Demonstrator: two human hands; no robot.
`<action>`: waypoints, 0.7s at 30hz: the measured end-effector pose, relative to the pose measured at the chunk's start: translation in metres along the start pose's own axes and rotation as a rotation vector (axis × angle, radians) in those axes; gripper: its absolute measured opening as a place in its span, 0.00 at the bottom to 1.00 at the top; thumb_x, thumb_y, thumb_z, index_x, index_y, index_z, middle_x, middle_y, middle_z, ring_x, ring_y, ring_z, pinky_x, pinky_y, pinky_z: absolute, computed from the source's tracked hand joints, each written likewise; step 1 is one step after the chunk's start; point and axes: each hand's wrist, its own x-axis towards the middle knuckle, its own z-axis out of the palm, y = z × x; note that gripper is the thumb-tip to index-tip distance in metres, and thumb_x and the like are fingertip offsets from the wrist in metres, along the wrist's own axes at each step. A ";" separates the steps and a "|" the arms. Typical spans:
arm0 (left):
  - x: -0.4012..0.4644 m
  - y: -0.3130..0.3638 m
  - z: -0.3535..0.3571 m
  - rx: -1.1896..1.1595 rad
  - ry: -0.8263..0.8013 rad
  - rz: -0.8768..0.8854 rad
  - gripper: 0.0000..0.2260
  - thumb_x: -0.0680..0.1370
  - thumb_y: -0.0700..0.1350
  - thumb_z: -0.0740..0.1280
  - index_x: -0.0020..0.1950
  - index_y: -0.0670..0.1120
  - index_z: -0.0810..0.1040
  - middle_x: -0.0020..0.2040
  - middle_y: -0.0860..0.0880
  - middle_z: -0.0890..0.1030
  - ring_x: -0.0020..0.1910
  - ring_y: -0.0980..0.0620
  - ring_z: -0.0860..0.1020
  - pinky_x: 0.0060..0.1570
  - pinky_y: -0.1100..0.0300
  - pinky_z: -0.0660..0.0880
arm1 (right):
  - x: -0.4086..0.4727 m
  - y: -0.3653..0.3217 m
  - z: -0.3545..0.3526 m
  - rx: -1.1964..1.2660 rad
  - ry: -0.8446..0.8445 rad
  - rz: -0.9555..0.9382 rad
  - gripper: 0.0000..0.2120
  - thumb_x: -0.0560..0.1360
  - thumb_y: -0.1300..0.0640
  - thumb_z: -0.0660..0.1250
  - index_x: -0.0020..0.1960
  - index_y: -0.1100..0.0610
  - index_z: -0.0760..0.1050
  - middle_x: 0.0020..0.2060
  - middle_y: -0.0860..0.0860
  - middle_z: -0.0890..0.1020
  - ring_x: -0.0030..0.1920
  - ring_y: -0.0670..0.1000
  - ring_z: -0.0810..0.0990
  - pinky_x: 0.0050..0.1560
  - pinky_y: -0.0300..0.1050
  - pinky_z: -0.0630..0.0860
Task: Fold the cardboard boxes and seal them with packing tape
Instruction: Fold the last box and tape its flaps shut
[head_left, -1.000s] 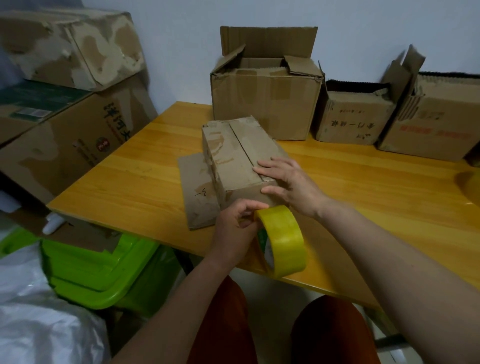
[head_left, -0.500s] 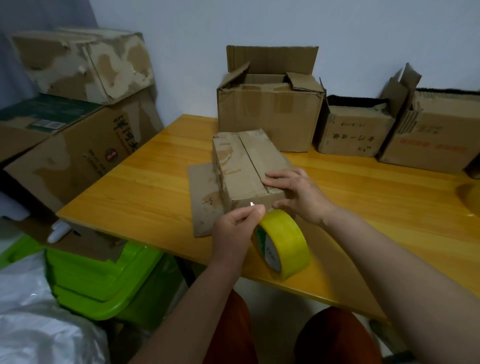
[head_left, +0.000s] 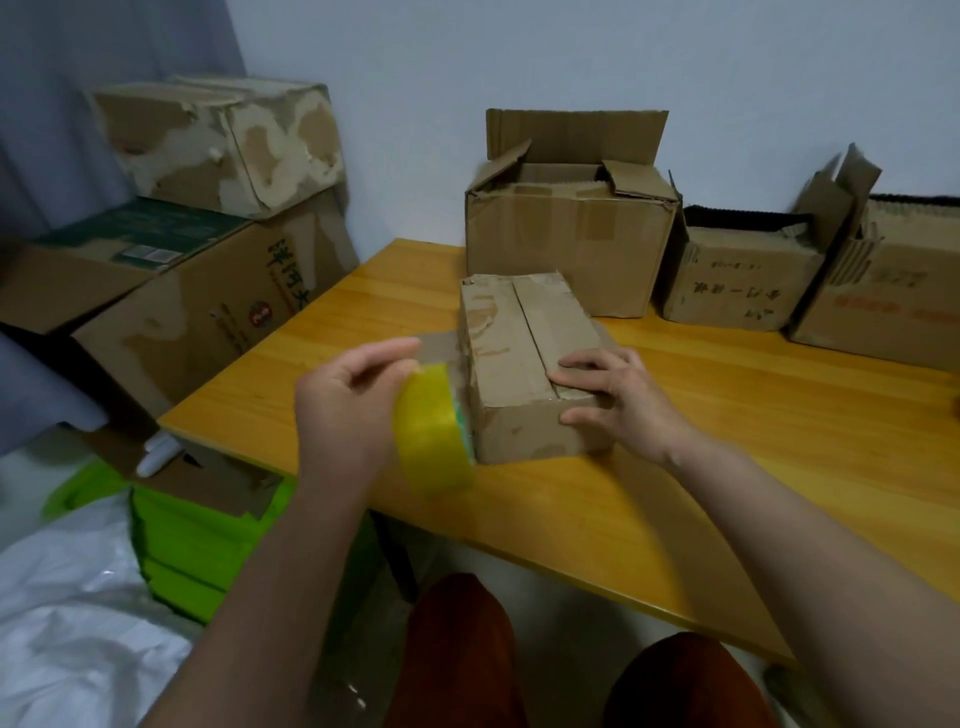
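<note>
1. Nearest, the left hand (head_left: 345, 410) curls its fingers round a yellow tape roll (head_left: 434, 431), held on edge just left of the box (head_left: 524, 364) at its near left corner; the roll is blurred, so whether it touches the cardboard is hard to say.
2. The right hand (head_left: 615, 397) lies on the box's near right end, fingers fairly straight and spread across the top, thumb against the front face.
3. The box is small, brown and worn, its two top flaps closed along a lengthwise seam. It stands on a flat cardboard sheet (head_left: 439, 351) on the yellow wooden table (head_left: 779, 441).
4. Behind it an open box (head_left: 566, 244) stands with flaps up, and two more cartons (head_left: 737, 280) line the wall to the right.
5. Left of the table, large cartons (head_left: 197, 291) are stacked.
</note>
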 end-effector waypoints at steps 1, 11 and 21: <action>0.008 0.000 -0.004 0.042 0.046 0.007 0.15 0.75 0.37 0.70 0.42 0.60 0.82 0.40 0.63 0.83 0.44 0.66 0.80 0.47 0.71 0.75 | 0.000 -0.001 -0.001 0.019 -0.007 0.008 0.24 0.70 0.52 0.73 0.65 0.46 0.74 0.65 0.42 0.71 0.67 0.46 0.60 0.69 0.44 0.56; 0.046 -0.031 0.046 0.799 -0.173 -0.053 0.38 0.75 0.65 0.63 0.76 0.42 0.60 0.71 0.43 0.64 0.72 0.43 0.59 0.74 0.49 0.54 | -0.019 -0.022 -0.046 0.278 -0.349 0.137 0.09 0.77 0.58 0.66 0.54 0.53 0.83 0.60 0.44 0.77 0.62 0.42 0.71 0.68 0.39 0.64; 0.050 -0.052 0.092 0.995 -0.209 -0.006 0.42 0.75 0.67 0.60 0.79 0.45 0.48 0.77 0.43 0.54 0.77 0.44 0.49 0.74 0.40 0.48 | -0.008 -0.060 0.008 -0.406 -0.407 0.029 0.36 0.76 0.35 0.35 0.78 0.54 0.40 0.77 0.50 0.42 0.76 0.46 0.40 0.71 0.40 0.36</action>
